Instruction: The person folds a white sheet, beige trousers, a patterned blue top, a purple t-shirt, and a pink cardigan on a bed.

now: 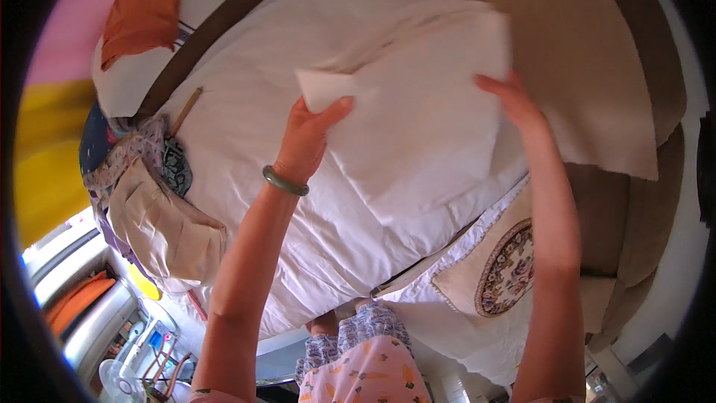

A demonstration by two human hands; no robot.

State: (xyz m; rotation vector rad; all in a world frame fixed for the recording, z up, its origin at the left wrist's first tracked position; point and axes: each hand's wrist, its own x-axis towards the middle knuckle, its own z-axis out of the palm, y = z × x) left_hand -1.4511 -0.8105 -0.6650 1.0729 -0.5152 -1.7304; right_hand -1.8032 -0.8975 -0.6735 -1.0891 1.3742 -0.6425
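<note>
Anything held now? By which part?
Yes, a folded white cloth: left grip on its left edge near a corner, thumb on top; right grip on its right edge.

Soft, mod. indoor light on white bed (246,157), w/ faint shadows in its folds; blue-white glare to its L. Folded white cloth (429,123) over bed slightly blurred. Fisheye curves edges around bed; corners black.

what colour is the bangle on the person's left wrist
The bangle is green with a greyish tone; it shows best in the head view.
</note>
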